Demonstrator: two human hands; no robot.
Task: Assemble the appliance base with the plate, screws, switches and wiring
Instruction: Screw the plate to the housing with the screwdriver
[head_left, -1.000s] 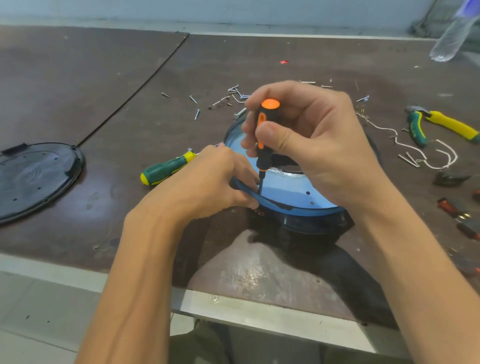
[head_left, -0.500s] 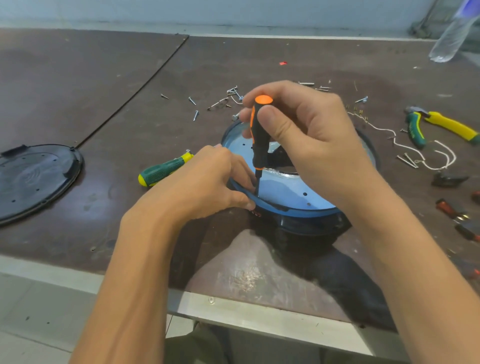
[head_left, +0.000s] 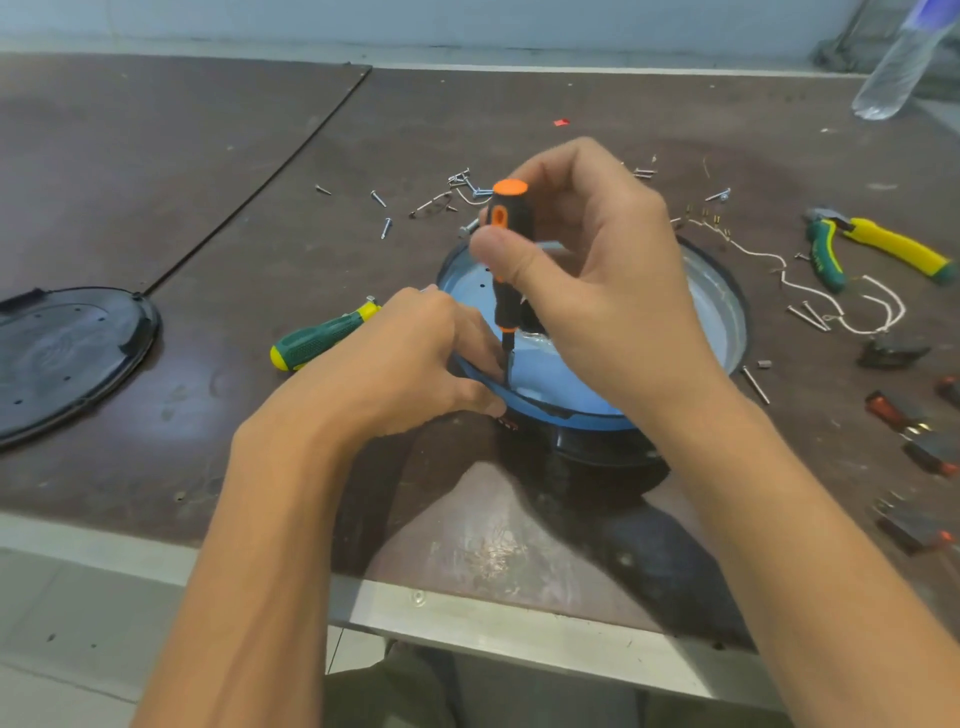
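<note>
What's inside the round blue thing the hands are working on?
A shiny pale plate with small holes sits inside the base, and the orange screwdriver points down into it. The left hand and right hand hide the rest.

The round black appliance base sits flat near the bench's front edge, with a bluish metal plate seated in it. Loose screws lie scattered behind it. White wiring and black-and-red switches lie to its right.
</note>
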